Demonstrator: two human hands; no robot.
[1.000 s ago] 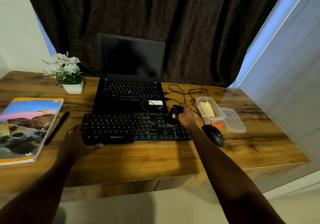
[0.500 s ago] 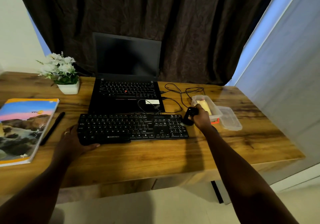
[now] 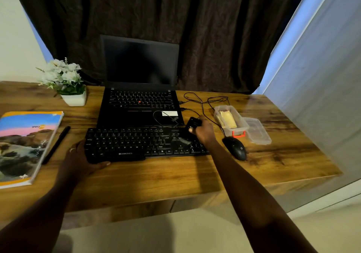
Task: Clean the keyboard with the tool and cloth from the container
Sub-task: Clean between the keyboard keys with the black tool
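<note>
Two hands at a black keyboard (image 3: 136, 142) on a wooden desk (image 3: 166, 176).

The right hand (image 3: 204, 131) has its fingers curled round a black brush (image 3: 193, 124), bristles down at the keys near the right end. The left hand (image 3: 78, 155) grips the left front corner, thumb along the front edge. Just right of the brush hand lie a mouse (image 3: 235, 148) and the open container (image 3: 239, 130) holding the yellow cloth (image 3: 227, 118). A laptop (image 3: 139, 96) sits close behind. Bare desk runs along the front; a pen (image 3: 56, 145) lies to the left.
</note>
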